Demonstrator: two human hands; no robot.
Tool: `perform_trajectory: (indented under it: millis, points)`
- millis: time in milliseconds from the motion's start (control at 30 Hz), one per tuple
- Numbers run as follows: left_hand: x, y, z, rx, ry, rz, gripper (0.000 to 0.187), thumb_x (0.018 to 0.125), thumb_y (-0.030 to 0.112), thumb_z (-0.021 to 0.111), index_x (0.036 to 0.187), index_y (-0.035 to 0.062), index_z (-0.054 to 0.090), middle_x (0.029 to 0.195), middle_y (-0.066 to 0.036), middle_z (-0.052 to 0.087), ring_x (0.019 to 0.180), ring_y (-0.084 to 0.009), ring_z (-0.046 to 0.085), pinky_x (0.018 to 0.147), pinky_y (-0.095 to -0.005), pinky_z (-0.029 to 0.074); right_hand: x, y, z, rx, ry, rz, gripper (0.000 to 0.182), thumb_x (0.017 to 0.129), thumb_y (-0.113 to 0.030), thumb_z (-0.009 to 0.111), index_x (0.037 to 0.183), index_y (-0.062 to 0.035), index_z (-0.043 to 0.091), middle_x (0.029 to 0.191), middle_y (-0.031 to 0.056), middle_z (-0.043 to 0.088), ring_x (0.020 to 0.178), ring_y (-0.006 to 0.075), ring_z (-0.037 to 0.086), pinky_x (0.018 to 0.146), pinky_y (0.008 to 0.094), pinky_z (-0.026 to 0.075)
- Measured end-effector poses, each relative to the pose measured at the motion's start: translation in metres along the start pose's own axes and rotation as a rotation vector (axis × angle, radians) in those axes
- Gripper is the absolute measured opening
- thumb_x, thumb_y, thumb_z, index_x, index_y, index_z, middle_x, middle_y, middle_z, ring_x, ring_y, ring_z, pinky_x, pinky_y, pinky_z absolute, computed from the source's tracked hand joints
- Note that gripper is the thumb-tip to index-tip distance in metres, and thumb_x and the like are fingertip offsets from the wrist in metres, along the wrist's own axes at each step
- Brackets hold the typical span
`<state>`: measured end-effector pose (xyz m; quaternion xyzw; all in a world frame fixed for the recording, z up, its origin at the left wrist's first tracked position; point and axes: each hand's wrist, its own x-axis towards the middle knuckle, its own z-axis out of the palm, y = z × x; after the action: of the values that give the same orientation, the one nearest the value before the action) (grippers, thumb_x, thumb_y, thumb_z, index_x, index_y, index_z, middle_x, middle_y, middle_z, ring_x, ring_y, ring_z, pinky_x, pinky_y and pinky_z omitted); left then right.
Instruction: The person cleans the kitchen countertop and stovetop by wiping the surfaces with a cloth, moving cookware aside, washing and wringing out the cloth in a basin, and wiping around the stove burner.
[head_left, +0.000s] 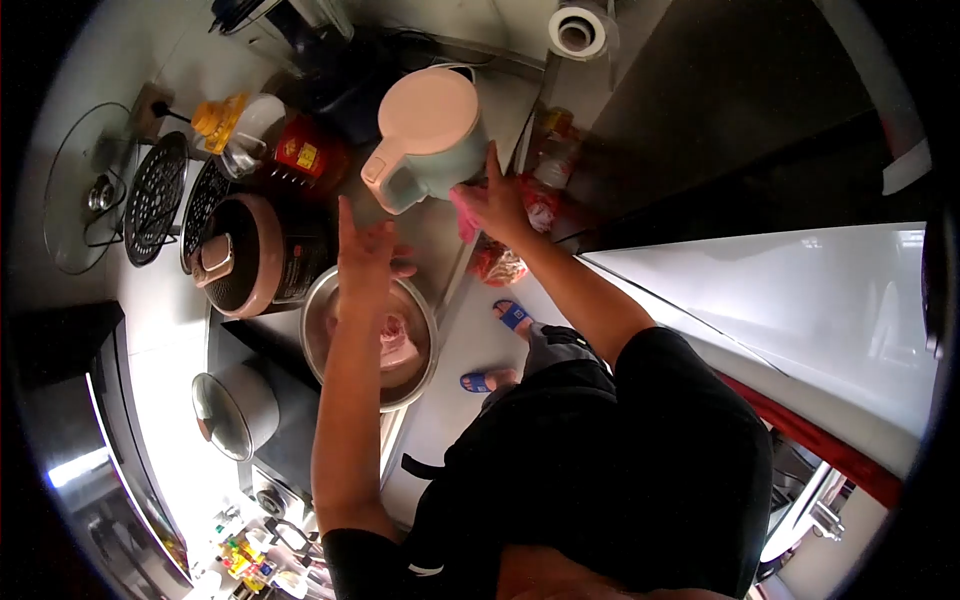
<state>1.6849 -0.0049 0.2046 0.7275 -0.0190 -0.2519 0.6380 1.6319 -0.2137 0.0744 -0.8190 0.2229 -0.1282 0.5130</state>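
My left hand (365,255) is above the metal bowl (427,345), its index finger stretched out and the other fingers apart, with nothing held. Inside the bowl lies a piece of raw pink meat (397,345), partly hidden by my left forearm. My right hand (497,208) grips something thin and pink (465,212), cloth or plastic, at the counter's edge; its index finger points up. Just beyond that hand stands a pale green jug with a pink lid (430,110).
A pressure cooker (262,258), a lidded pot (237,410) and oil bottles (305,152) stand along the wall side. Behind the jug is a dark appliance (340,85). Red-and-clear bags (500,265) are beyond the counter edge. A white surface (800,300) lies right.
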Motion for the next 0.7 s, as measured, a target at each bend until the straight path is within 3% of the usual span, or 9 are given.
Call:
perform_trajectory:
  millis: [33, 267, 367, 600, 667, 700]
  points:
    - [0.003, 0.002, 0.000, 0.008, -0.002, -0.014, 0.085, 0.097, 0.012, 0.061, 0.159, 0.0177, 0.003, 0.111, -0.012, 0.061, 0.077, -0.0197, 0.068, 0.054, -0.0322, 0.061, 0.000, 0.002, 0.004, 0.035, 0.066, -0.105, 0.102, 0.089, -0.039, 0.070, 0.155, 0.0031, 0.004, 0.109, 0.0270, 0.067, 0.097, 0.0363, 0.069, 0.083, 0.0389, 0.054]
    - [0.027, 0.006, -0.003, 0.053, 0.007, -0.029, 0.083, 0.097, 0.010, 0.060, 0.159, 0.0256, 0.008, 0.114, -0.011, 0.060, 0.083, -0.0212, 0.068, 0.060, -0.0348, 0.062, 0.021, -0.011, 0.012, 0.062, -0.054, -0.020, 0.105, 0.088, -0.041, 0.070, 0.156, 0.0000, 0.001, 0.104, 0.0244, 0.070, 0.094, 0.0366, 0.070, 0.084, 0.0389, 0.054]
    - [0.032, 0.006, -0.005, 0.040, -0.006, -0.023, 0.082, 0.097, 0.010, 0.060, 0.159, 0.0267, 0.010, 0.116, -0.012, 0.059, 0.083, -0.0219, 0.068, 0.060, -0.0351, 0.062, 0.029, -0.014, 0.020, 0.093, -0.049, -0.079, 0.106, 0.087, -0.042, 0.071, 0.156, -0.0003, 0.001, 0.103, 0.0242, 0.070, 0.092, 0.0361, 0.070, 0.083, 0.0387, 0.054]
    - [0.032, 0.011, -0.014, 0.014, 0.057, -0.042, 0.081, 0.096, 0.009, 0.060, 0.159, 0.0260, 0.011, 0.119, -0.014, 0.059, 0.083, -0.0222, 0.068, 0.062, -0.0356, 0.062, 0.046, -0.022, 0.034, -0.062, -0.096, -0.073, 0.109, 0.085, -0.047, 0.069, 0.155, 0.0024, 0.001, 0.098, 0.0200, 0.072, 0.090, 0.0371, 0.070, 0.082, 0.0414, 0.054]
    - [0.031, 0.009, -0.018, 0.001, 0.034, -0.001, 0.079, 0.097, 0.011, 0.059, 0.159, 0.0178, 0.011, 0.120, -0.015, 0.059, 0.083, -0.0222, 0.068, 0.060, -0.0343, 0.062, 0.043, -0.023, 0.030, 0.004, -0.068, -0.065, 0.102, 0.085, -0.044, 0.071, 0.155, 0.0013, 0.014, 0.100, 0.0190, 0.072, 0.090, 0.0370, 0.070, 0.082, 0.0418, 0.055]
    - [0.029, 0.008, -0.020, -0.003, 0.037, -0.002, 0.079, 0.097, 0.011, 0.059, 0.159, 0.0178, 0.011, 0.120, -0.015, 0.059, 0.083, -0.0222, 0.068, 0.060, -0.0343, 0.062, 0.041, -0.012, 0.030, 0.001, -0.073, -0.066, 0.102, 0.085, -0.044, 0.071, 0.155, 0.0013, 0.014, 0.100, 0.0190, 0.072, 0.090, 0.0370, 0.070, 0.082, 0.0418, 0.055]
